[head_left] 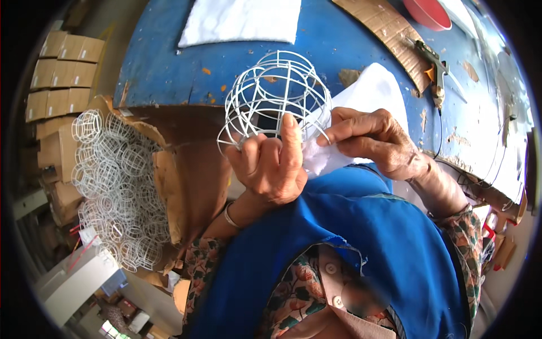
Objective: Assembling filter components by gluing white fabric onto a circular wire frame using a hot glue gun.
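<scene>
My left hand (270, 164) grips the lower rim of a white wire cage (276, 93), a rounded frame of thin rods, held up over the edge of the blue table (169, 68). My right hand (375, 138) pinches a piece of white fabric (372, 93) against the cage's right side. The fabric bunches between both hands and spreads out behind the right hand. A blue apron over a flowered shirt fills the bottom of the view.
A cardboard box (169, 186) at the left holds a heap of several white wire cages (116, 186). Stacked cartons (59, 68) stand farther left. On the table lie another white sheet (243, 20), corrugated cardboard (387, 28), a glue gun (433, 70) and a red bowl (429, 11).
</scene>
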